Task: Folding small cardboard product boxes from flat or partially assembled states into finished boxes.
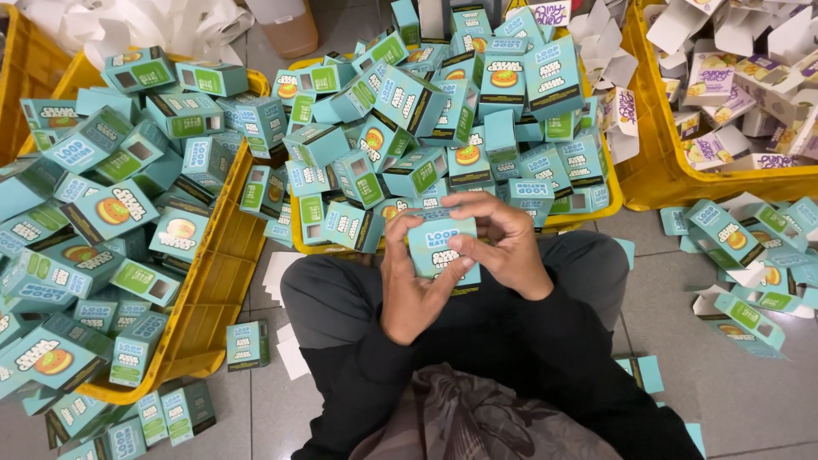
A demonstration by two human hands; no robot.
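Holding one small blue box [440,245] over the lap, both hands, left hand [411,285] and right hand [503,243], curl fingers tight around it, near yellow crates [223,271] heaped with blue boxes [409,128].

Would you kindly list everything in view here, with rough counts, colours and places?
held box: one, teal, between both hands above the lap
teal boxes: dozens, teal with orange or green panels, heaped in the crates and spilled on the floor
yellow crates: at least three, left, centre and upper right
flat cartons: many, white and purple, in the upper-right crate
floor: grey tiles
left hand: one, fingers under the box
right hand: one, fingers on the box front
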